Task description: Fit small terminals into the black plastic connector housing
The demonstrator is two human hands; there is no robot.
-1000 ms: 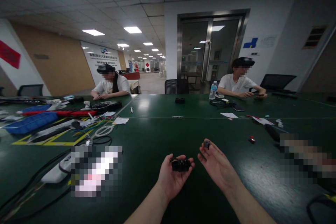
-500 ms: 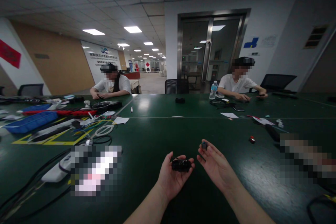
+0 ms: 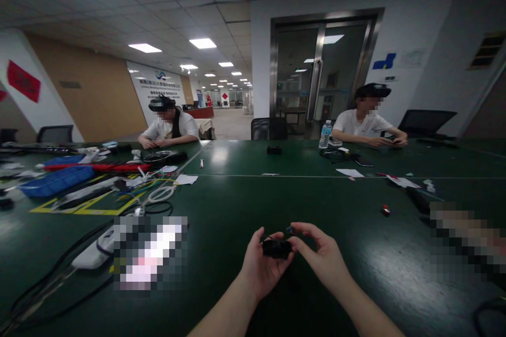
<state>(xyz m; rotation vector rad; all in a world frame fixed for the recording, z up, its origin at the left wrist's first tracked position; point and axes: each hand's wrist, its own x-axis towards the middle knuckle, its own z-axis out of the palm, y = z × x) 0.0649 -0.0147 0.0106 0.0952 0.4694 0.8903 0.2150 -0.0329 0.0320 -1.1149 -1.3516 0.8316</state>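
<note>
My left hand (image 3: pixel 263 268) is curled, palm up, around a small black device (image 3: pixel 276 248) above the green table (image 3: pixel 221 284). What kind of device it is I cannot make out. Close by on the right, my right hand (image 3: pixel 320 247) pinches a small dark bluish piece (image 3: pixel 291 230) between thumb and fingers. That piece is just above the right end of the black device; whether the two touch is unclear.
A white power strip (image 3: pixel 93 253) with black cables and a blue tray (image 3: pixel 57 180) lie to the left. To the right is a small red object (image 3: pixel 386 210). Across the table sit two people, with a water bottle (image 3: pixel 325 134) beside one. A small black box (image 3: pixel 274 150) stands mid-table.
My right hand has moved left and turned inward, bringing the small piece over to the black device. My left hand still holds the device. The view has shifted slightly.
</note>
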